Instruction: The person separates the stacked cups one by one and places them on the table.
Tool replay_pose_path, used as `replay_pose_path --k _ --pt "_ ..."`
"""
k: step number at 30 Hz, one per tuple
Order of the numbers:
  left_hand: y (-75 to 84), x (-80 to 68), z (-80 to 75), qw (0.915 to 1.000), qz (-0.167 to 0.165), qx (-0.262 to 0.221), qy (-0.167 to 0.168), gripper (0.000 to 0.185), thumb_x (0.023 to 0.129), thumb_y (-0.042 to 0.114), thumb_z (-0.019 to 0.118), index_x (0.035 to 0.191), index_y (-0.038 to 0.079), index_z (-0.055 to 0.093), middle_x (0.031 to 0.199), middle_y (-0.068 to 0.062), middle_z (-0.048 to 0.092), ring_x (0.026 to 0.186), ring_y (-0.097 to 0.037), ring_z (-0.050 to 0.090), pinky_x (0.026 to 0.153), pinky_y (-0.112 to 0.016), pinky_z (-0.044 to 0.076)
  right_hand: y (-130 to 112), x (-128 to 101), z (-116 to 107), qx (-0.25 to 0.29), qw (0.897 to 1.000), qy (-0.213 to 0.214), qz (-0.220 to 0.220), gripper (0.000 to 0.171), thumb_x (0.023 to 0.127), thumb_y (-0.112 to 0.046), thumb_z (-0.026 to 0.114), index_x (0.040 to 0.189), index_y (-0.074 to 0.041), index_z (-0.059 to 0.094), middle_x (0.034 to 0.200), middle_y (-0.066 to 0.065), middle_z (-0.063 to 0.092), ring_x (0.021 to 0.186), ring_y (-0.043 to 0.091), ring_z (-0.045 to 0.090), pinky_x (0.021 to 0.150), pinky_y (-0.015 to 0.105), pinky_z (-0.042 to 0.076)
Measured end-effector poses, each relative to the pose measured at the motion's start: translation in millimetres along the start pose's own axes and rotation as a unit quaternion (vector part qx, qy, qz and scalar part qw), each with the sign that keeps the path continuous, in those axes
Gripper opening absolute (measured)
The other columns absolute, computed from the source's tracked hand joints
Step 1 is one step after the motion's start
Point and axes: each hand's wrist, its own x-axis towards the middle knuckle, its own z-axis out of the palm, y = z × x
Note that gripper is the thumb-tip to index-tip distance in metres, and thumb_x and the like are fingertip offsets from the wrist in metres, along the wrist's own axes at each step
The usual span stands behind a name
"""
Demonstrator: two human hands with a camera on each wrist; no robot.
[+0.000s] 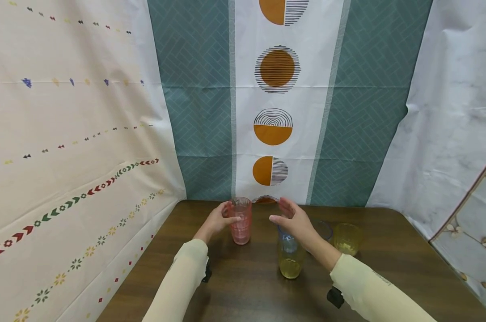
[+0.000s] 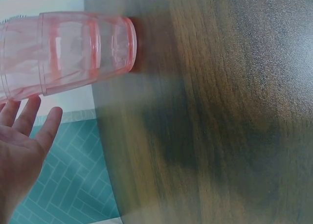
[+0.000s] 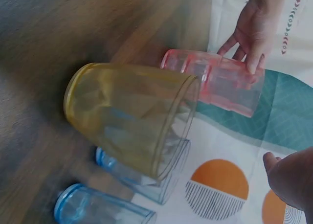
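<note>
A tall clear pink glass (image 1: 242,230) stands upright on the table, with ring-like bands round its wall in the left wrist view. My left hand (image 1: 218,220) holds its upper part from the left side, thumb in front and fingers behind. My right hand (image 1: 297,223) hovers empty, thumb pointing left and fingers raised. Below it stands a yellow glass (image 3: 127,116). One blue glass (image 3: 161,187) is partly hidden behind that yellow glass, and a second blue glass (image 3: 105,204) stands beside it.
Farther right on the brown wooden table (image 1: 243,290) is another yellow glass (image 1: 347,239). A teal and white cloth (image 1: 198,120) with orange circles hangs at the back edge. Patterned cream cloth (image 1: 65,179) covers the left side, and pale cloth (image 1: 448,112) the right.
</note>
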Motion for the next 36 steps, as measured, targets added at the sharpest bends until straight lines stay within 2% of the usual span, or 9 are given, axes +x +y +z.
replay_pose_path --k 7,15,27,36 --pt "-1.0 0.6 0.7 0.9999 0.011 0.005 0.0 0.077 0.087 0.026 0.079 0.149 0.003 0.038 0.151 -0.015 0.044 0.138 -0.035 0.041 0.109 -0.051 0.038 -9 11 14 0.009 1.0 0.005 0.007 0.083 0.09 -0.022 0.076 0.155 -0.005 0.028 0.159 0.014 0.031 0.146 0.031 0.029 0.112 0.046 0.034" --pt "-1.7 1.0 0.3 0.9998 0.014 0.016 0.001 0.078 0.088 0.026 0.078 0.15 0.004 0.037 0.151 -0.015 0.043 0.138 -0.035 0.042 0.108 -0.052 0.039 -15 26 25 0.011 1.0 0.015 0.01 0.084 0.089 -0.024 0.076 0.154 -0.004 0.028 0.158 0.015 0.031 0.145 0.032 0.029 0.112 0.049 0.033" --pt "-0.3 -0.1 1.1 0.9996 0.024 0.015 0.002 0.076 0.088 0.021 0.078 0.149 0.002 0.038 0.148 -0.019 0.046 0.133 -0.037 0.047 0.105 -0.051 0.043 -10 42 39 0.009 0.999 0.029 0.02 0.086 0.089 -0.026 0.077 0.155 -0.002 0.026 0.158 0.016 0.031 0.145 0.033 0.03 0.112 0.049 0.034" --pt "-5.8 0.1 3.1 0.9999 0.005 0.016 -0.002 0.078 0.087 0.024 0.079 0.149 0.003 0.038 0.146 -0.02 0.049 0.134 -0.036 0.047 0.107 -0.051 0.04 4 54 46 -0.008 0.999 0.038 0.018 0.085 0.09 -0.026 0.075 0.154 -0.001 0.026 0.158 0.018 0.03 0.143 0.035 0.032 0.112 0.051 0.033"
